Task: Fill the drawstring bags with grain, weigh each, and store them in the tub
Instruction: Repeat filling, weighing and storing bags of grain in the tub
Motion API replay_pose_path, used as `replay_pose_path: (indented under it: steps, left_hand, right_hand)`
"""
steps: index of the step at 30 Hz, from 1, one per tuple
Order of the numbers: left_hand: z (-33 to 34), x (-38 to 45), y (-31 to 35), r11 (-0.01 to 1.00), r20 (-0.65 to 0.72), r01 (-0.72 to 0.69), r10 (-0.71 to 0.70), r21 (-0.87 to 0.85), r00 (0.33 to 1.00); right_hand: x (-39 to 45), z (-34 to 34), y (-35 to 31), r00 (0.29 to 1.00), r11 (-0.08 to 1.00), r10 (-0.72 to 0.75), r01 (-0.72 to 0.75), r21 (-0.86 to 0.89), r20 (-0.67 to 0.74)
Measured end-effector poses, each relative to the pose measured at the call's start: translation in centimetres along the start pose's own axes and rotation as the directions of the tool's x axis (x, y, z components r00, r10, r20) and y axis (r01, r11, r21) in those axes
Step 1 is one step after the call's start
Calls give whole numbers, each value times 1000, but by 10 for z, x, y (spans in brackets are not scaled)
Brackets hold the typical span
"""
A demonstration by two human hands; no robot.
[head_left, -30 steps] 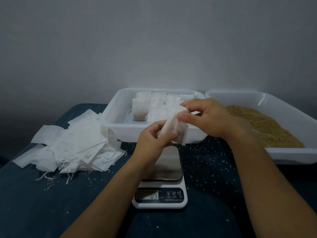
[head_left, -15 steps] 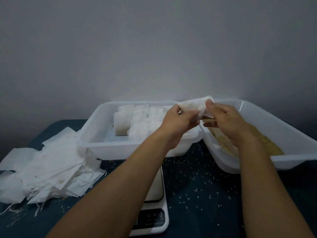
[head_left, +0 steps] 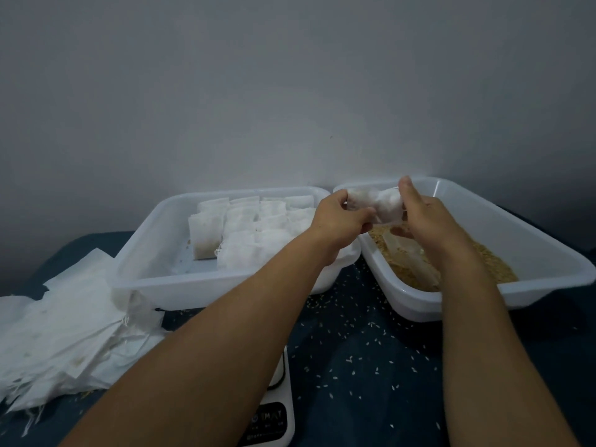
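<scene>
Both hands, left hand (head_left: 338, 217) and right hand (head_left: 425, 221), fingers pinching drawstring bag (head_left: 375, 204) above grain tub (head_left: 516, 240); risk: mouth collapsing, grain spilling onto bench.

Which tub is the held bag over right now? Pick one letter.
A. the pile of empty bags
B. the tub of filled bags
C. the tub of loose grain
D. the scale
C: both hands, left hand and right hand, hold the bag above the near corner of the grain tub.
</scene>
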State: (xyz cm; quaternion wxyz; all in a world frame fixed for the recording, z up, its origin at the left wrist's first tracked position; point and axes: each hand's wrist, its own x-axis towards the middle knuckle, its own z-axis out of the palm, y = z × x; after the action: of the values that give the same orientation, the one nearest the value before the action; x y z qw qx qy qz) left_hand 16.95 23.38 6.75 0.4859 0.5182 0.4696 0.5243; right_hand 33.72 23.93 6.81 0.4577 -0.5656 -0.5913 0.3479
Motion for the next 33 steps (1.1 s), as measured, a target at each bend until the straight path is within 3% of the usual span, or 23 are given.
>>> replay_pose_path:
  steps: [4,9,12,16,20,31,33]
  left_hand:
    - [3,2,-4,1000,2,15,-15,-5,1000]
    - [1,0,-5,1000,-2,-2,2,3,1000]
    - [1,-1,-3,1000,-18,-1,2,16,1000]
    - [0,0,-1,998,-18,-17,18,66,1000]
    - [0,0,0,997,-21,-21,22,73,1000]
    - [-2,-1,0,998,-12,-34,35,58,999]
    - [-2,-1,-1,998,-14,-34,35,55,999]
  right_hand:
    - [0,-3,2,994,994,-17,5,-110,-105]
    - [2,-2,3,998,992,9,-17,-128,-61]
    - [3,-2,6,988,975,-48,15,-220,-144]
    - [5,-1,7,997,982,-4,-12,-189,-82]
    - [5,-1,9,987,974,-27,-10,-228,-161]
    - [4,-1,8,996,976,-4,-16,-215,-93]
    - [4,-1,8,991,965,-11,-25,-260,-136]
